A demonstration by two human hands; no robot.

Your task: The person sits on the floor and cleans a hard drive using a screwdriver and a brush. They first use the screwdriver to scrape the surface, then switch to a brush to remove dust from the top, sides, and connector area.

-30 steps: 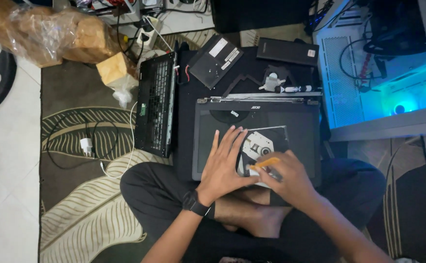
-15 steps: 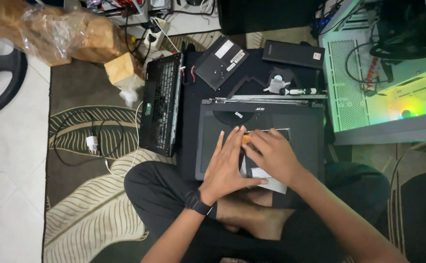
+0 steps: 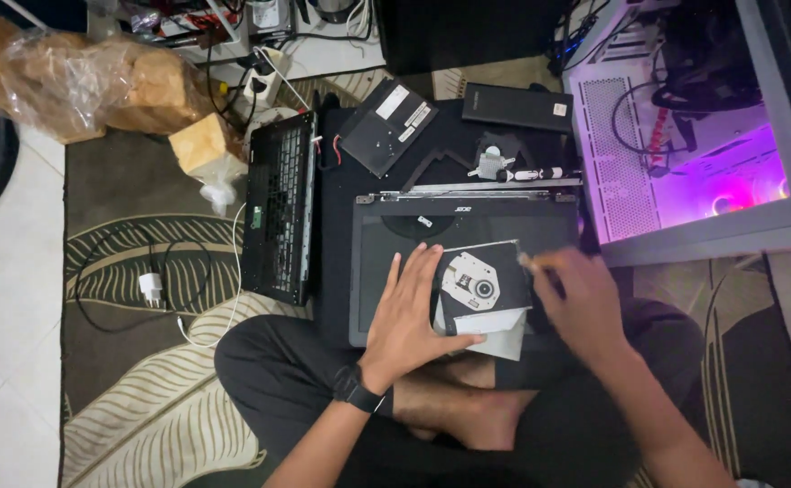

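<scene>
- Left hand lies flat and open, steadying an optical disc drive on the upturned laptop base across the person's lap.
- Right hand is blurred beside the drive's edge; its grip cannot be told.

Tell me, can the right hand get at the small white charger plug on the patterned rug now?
Probably not: the white charger plug lies far beyond the left hand, and the right hand would have to cross it.
</scene>
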